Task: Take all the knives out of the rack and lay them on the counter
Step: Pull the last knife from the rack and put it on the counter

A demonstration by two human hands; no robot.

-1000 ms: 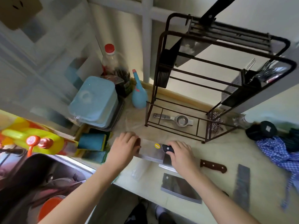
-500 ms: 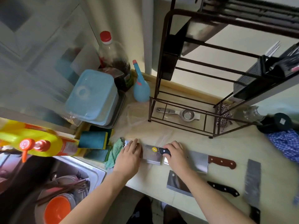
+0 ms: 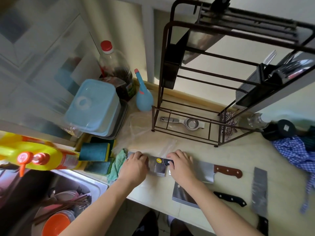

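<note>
A cleaver with a yellow sticker [image 3: 157,166] lies flat on the counter [image 3: 238,155]. My left hand [image 3: 133,167] rests on its blade's left end; my right hand [image 3: 181,165] grips its black handle. Three more knives lie to the right: a cleaver with a brown wooden handle [image 3: 227,171], a black-handled cleaver [image 3: 229,199] partly under my right forearm, and a long grey one [image 3: 259,189]. The dark metal rack [image 3: 172,68] stands behind. One black-handled knife [image 3: 221,0] still sticks up from its top slots, its blade [image 3: 202,41] hanging below.
A sink [image 3: 56,201] with dishes lies at the lower left. Sponges [image 3: 94,151], a green cloth [image 3: 117,163], a yellow bottle [image 3: 34,155], a blue box [image 3: 92,103] and bottles crowd the left. A blue checked cloth [image 3: 296,153] lies right. A strainer [image 3: 190,124] sits under the rack.
Both hands have lowered the sticker cleaver onto the counter, left of the wooden-handled one. The camera has tilted down, so more of the counter and knives shows.
</note>
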